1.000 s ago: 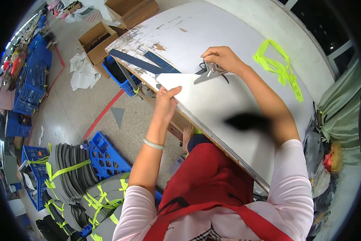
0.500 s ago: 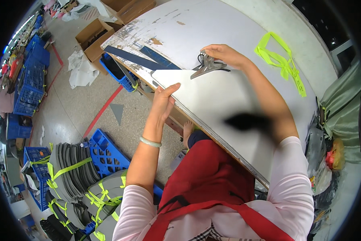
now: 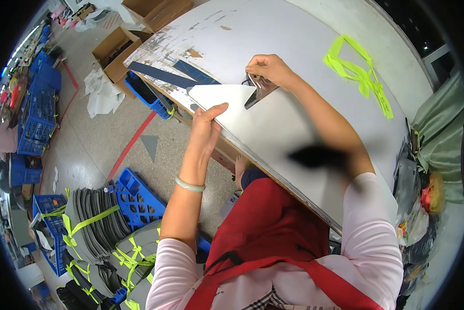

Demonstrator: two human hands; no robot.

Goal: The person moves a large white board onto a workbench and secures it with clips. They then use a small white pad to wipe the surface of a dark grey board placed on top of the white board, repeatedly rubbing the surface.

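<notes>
A stack of white sheets or a board (image 3: 237, 121) with a cut corner lies along the table's near edge. My left hand (image 3: 207, 126) grips its near left edge, thumb flat on top and the fingers underneath. At the far edge, my right hand (image 3: 273, 70) is closed on the handles of a wide metal spring clip (image 3: 260, 93). The clip's dark jaw lies on or just over the white surface; whether it bites the edge, I cannot tell. A dark blue strip (image 3: 162, 74) and a blue ruler-like piece (image 3: 196, 71) lie left of the clip.
Neon-yellow tied straps (image 3: 364, 77) lie on the white table (image 3: 294, 31). Grey stacked pieces bound with yellow straps (image 3: 95, 219) stand at lower left near blue crates (image 3: 139, 199). Cardboard boxes (image 3: 116, 51) sit beyond the table's left end. Plastic bags (image 3: 415, 222) crowd the right.
My right hand has moved slightly left and closed more tightly over the clip, which has turned so its jaw slants on the white surface. My left hand keeps its hold.
</notes>
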